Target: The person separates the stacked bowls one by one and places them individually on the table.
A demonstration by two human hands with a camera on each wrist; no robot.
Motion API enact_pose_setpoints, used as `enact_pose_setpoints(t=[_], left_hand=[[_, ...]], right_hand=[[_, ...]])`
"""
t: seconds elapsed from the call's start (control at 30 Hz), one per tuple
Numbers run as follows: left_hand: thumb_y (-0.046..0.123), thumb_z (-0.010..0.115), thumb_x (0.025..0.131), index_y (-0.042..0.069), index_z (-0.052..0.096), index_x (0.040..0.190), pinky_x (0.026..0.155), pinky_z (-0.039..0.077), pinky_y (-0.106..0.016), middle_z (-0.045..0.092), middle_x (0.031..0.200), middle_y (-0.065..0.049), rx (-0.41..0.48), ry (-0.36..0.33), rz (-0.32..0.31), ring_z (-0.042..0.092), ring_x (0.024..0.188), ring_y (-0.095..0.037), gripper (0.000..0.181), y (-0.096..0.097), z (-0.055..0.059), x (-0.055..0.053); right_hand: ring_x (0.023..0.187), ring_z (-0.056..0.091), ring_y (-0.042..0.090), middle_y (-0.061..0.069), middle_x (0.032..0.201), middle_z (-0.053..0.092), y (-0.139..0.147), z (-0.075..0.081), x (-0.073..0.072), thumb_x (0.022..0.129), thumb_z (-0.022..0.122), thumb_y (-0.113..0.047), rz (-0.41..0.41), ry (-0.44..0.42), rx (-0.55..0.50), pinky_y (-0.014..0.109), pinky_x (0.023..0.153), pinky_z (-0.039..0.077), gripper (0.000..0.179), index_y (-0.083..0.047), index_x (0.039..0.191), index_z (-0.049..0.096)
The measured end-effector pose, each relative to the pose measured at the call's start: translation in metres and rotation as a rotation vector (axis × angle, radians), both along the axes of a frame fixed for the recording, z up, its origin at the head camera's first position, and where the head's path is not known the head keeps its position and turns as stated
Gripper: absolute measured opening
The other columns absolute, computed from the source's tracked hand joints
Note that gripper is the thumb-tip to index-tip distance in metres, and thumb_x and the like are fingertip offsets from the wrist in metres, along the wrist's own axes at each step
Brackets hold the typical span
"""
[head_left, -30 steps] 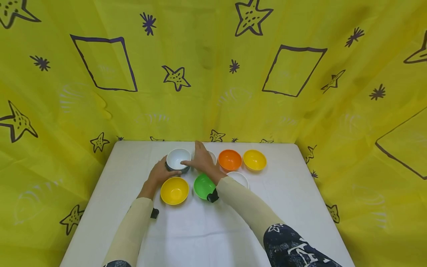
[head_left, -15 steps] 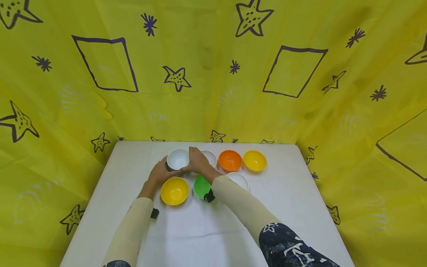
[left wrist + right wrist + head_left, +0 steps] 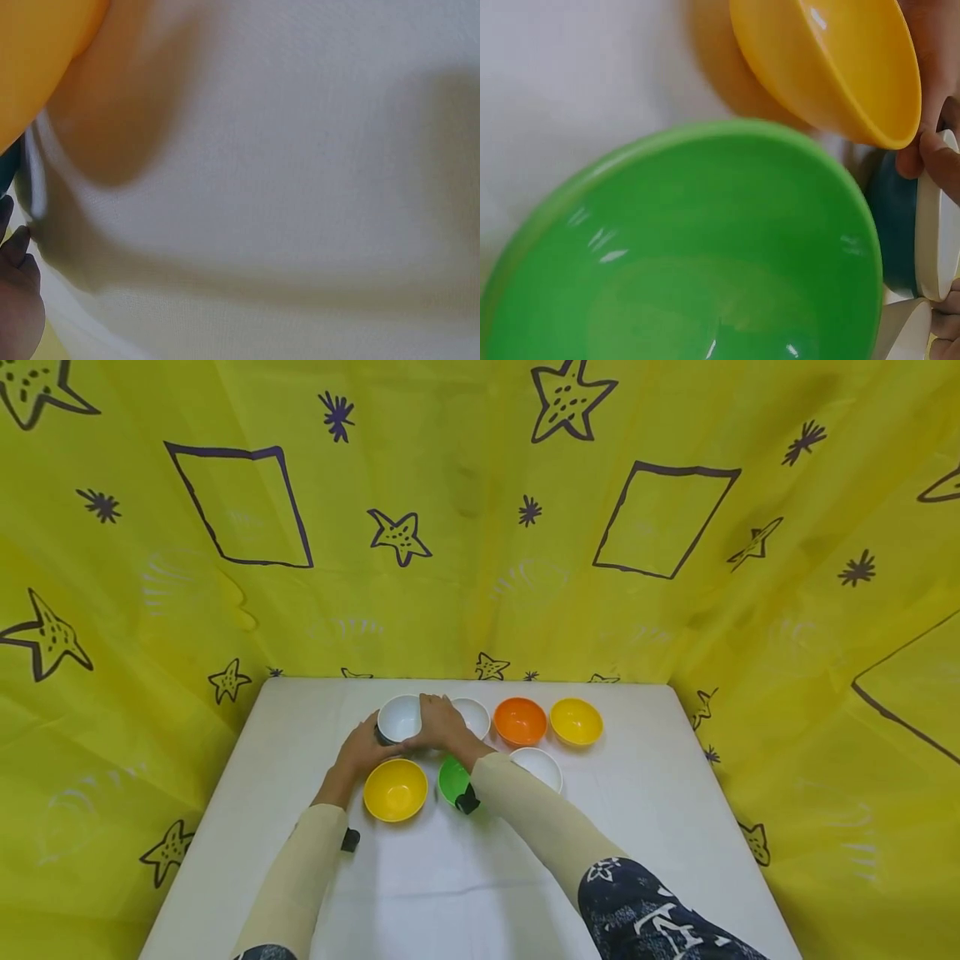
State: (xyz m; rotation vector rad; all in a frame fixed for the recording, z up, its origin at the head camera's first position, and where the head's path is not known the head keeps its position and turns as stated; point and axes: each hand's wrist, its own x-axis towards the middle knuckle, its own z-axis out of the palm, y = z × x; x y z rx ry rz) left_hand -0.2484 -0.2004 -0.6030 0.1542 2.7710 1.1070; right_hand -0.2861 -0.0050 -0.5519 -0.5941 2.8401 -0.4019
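A white bowl (image 3: 397, 718) sits nested in a dark teal bowl (image 3: 895, 225) at the back left of the table. My left hand (image 3: 362, 750) holds the teal bowl from its left and near side; some of its fingers (image 3: 15, 246) show in the left wrist view. From the other side my right hand (image 3: 437, 725) grips the white bowl at its rim, thumb on the near side and fingers toward the back. Nearest to the hands are a yellow bowl (image 3: 395, 791) in front and a green bowl (image 3: 452, 779), partly hidden by the right forearm.
In the back row, right of the hands, stand another white bowl (image 3: 475, 717), an orange bowl (image 3: 520, 722) and a second yellow bowl (image 3: 576, 722). One more white bowl (image 3: 540, 767) is partly behind the right sleeve. A yellow patterned curtain (image 3: 465, 593) encloses the white table (image 3: 450, 893).
My right hand has come left and closed on the white bowl's rim, with its fingers drawn in from their raised spread. The left hand and the other bowls have stayed put.
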Motion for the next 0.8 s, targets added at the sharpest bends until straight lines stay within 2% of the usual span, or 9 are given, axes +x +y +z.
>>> enact_pose_setpoints(t=[0.13,0.3,0.53,0.8], left_hand=[[0.049,0.082,0.087,0.000,0.033,0.161,0.121,0.030,-0.065,0.047,0.156,-0.027,0.003,-0.002,0.005,0.044,0.143,-0.047,0.101,0.000,0.001,-0.001],[0.049,0.083,0.087,0.001,0.033,0.161,0.119,0.032,-0.065,0.048,0.156,-0.026,-0.004,-0.009,0.001,0.045,0.142,-0.047,0.101,0.000,0.001,0.000],[0.053,0.083,0.086,0.003,0.034,0.161,0.117,0.036,-0.064,0.049,0.155,-0.025,0.006,-0.021,0.005,0.047,0.140,-0.046,0.103,0.002,0.001,-0.001],[0.054,0.083,0.087,0.004,0.034,0.161,0.119,0.033,-0.065,0.048,0.156,-0.025,0.003,-0.025,0.011,0.045,0.142,-0.046,0.102,0.001,0.002,0.000]], right_hand=[[0.137,0.052,0.029,0.015,0.149,0.056,-0.002,-0.001,-0.002,0.075,0.089,-0.063,-0.020,-0.015,-0.005,0.042,0.123,0.033,0.113,-0.001,0.156,0.041],[0.125,0.058,0.028,0.013,0.136,0.062,-0.002,-0.003,-0.003,0.076,0.090,-0.060,-0.027,-0.024,-0.005,0.041,0.121,0.036,0.102,-0.002,0.149,0.049],[0.129,0.058,0.029,0.011,0.138,0.063,0.002,0.002,-0.002,0.077,0.091,-0.057,-0.037,-0.057,-0.061,0.045,0.120,0.039,0.101,-0.003,0.150,0.048],[0.122,0.058,0.029,0.011,0.135,0.063,0.005,0.011,0.004,0.074,0.093,-0.056,-0.071,-0.078,-0.171,0.042,0.101,0.055,0.105,-0.006,0.153,0.045]])
